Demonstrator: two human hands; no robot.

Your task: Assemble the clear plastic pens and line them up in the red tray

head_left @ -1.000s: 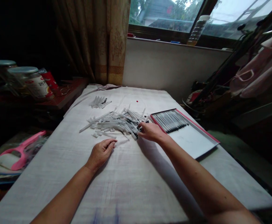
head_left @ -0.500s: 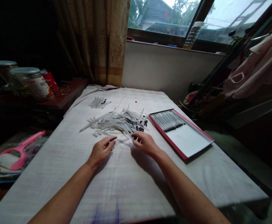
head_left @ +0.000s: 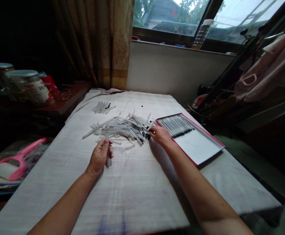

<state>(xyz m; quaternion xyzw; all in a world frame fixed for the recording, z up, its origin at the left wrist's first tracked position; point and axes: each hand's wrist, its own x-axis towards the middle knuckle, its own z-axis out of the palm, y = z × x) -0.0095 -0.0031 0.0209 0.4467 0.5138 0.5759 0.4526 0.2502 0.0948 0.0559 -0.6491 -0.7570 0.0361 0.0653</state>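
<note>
My left hand (head_left: 99,156) is closed at the near left edge of the pile, thumb pressed to the fingers. A clear pen barrel (head_left: 116,142) sticks out to the right from its fingertips. At the pile's right side, my right hand (head_left: 160,134) pinches its fingertips together beside small black pen parts (head_left: 147,134); whatever lies between them is too small to make out. Between and beyond the hands spreads a loose pile of clear pen barrels (head_left: 118,127), with thin dark refills among them.
Right of the pile lies a shallow red-edged box (head_left: 198,150) with a row of assembled pens (head_left: 178,125). A smaller group of barrels (head_left: 100,107) and a red bit (head_left: 142,106) lie farther back on the white cloth (head_left: 132,195). Jars (head_left: 32,88) stand on the left table.
My right hand has moved right and away from me, to the black parts. My left hand has shifted slightly left and closed on a pen barrel.
</note>
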